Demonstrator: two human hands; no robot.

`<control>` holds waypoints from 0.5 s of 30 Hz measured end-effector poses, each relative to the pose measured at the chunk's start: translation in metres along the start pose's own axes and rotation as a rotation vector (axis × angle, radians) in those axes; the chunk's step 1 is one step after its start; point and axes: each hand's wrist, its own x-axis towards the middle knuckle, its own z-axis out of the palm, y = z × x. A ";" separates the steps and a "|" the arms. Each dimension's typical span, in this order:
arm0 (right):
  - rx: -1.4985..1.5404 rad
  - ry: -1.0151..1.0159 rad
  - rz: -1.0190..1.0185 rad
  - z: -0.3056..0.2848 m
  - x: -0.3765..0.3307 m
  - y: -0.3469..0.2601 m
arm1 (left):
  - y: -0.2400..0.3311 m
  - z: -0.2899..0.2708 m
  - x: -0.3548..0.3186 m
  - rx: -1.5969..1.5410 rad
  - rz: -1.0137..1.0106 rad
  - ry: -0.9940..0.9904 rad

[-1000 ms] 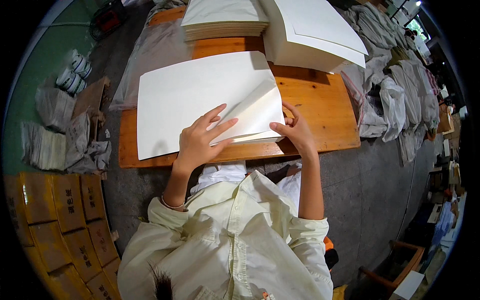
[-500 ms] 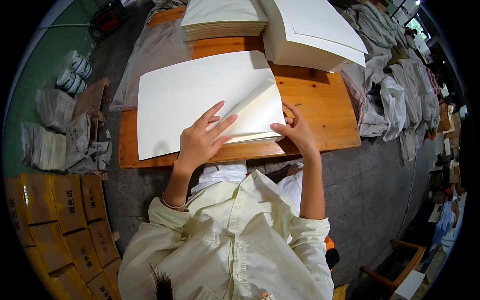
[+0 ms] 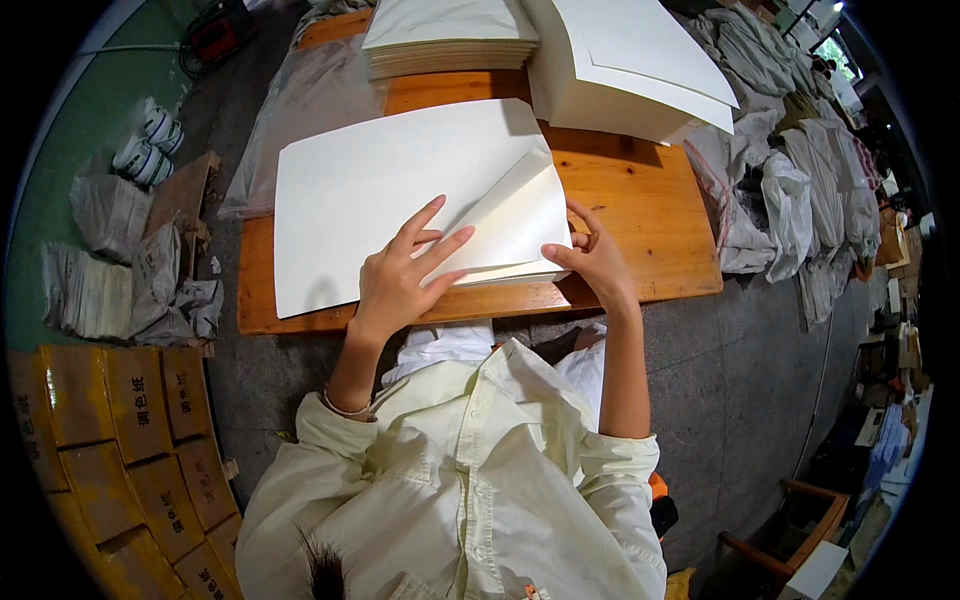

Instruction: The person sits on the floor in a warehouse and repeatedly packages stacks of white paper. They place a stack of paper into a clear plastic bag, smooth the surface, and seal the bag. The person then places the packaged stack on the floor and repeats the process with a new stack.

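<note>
A stack of large white paper sheets (image 3: 350,200) lies on the wooden table in front of me. At its near right corner the top sheet is folded back in a diagonal flap (image 3: 497,205), baring the sheets beneath. My left hand (image 3: 400,270) rests over the folded sheet, fingers spread apart and fingertips by the flap's edge. At the near right corner of the stack, my right hand (image 3: 590,258) has its thumb on top and its fingers curled along the right edge, gripping the corner. Some of those right fingertips are hidden by the paper.
Behind the sheets, the wooden table (image 3: 640,215) bears another paper pile (image 3: 450,55) and a taller white stack (image 3: 620,100). Clear plastic (image 3: 315,110) lies at the far left. Cardboard boxes (image 3: 140,400) stand on the left floor; cloth-like sacks (image 3: 820,190) are heaped at right.
</note>
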 end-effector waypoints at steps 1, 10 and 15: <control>0.009 0.008 -0.018 0.000 0.000 0.001 | -0.004 0.004 -0.002 0.017 0.004 0.030; 0.149 0.305 -0.285 0.000 0.019 -0.003 | -0.005 0.004 -0.001 -0.122 -0.014 0.160; 0.409 -0.169 0.280 0.015 0.034 -0.038 | -0.007 0.002 -0.006 -0.081 0.001 0.148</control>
